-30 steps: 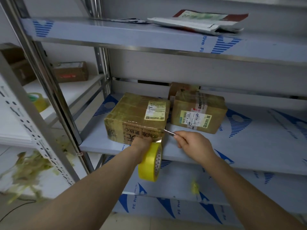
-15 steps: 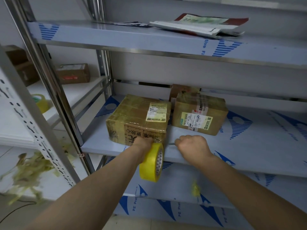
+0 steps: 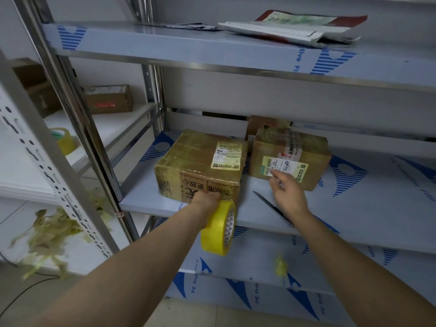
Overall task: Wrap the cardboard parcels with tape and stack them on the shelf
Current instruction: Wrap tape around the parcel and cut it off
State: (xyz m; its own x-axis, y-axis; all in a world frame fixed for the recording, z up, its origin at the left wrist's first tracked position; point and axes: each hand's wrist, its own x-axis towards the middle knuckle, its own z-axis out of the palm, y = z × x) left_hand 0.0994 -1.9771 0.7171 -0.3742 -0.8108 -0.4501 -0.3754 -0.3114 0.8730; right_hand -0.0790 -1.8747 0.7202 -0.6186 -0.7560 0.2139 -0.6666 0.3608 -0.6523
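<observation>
Partly hidden, the left hand grips the tape roll against a parcel; the right hand, fingers spread, overlaps a knife.

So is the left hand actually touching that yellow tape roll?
Touching. The head view shows the left hand gripping the top of the yellow tape roll, which hangs from it.

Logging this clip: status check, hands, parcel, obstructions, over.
Left hand grips yellow tape roll against left parcel. Right hand open, by right parcel. Blade loose on shelf beside it.
</observation>
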